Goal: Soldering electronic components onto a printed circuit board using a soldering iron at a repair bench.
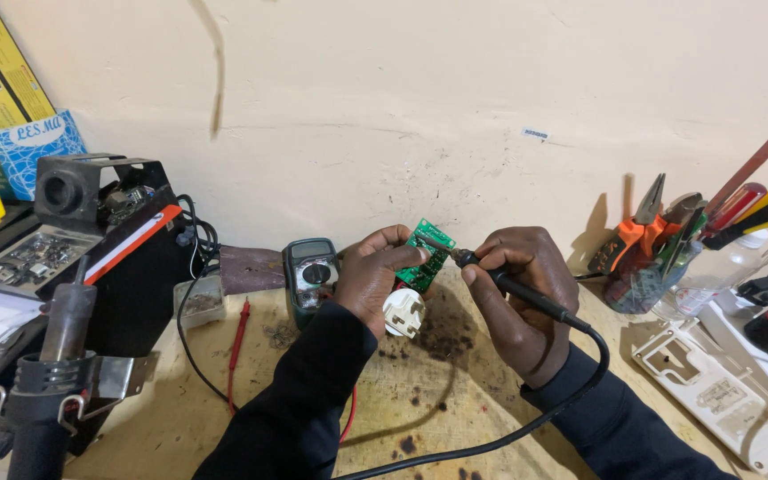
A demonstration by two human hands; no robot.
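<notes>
My left hand (373,277) holds a small green circuit board (427,253) upright above the wooden bench, thumb and fingers pinching its lower left edge. My right hand (519,293) grips a black soldering iron (526,292) like a pen; its tip touches the board's right edge. The iron's black cable (526,427) runs down towards me. A white mains plug (404,312) lies on the bench just under my left hand.
A dark green multimeter (311,274) with a red probe (238,348) sits left of my hands. A black hot-air station (126,258) and its handle (51,373) stand at far left. A clear jar of pliers and screwdrivers (668,258) and a white power strip (722,391) are at right.
</notes>
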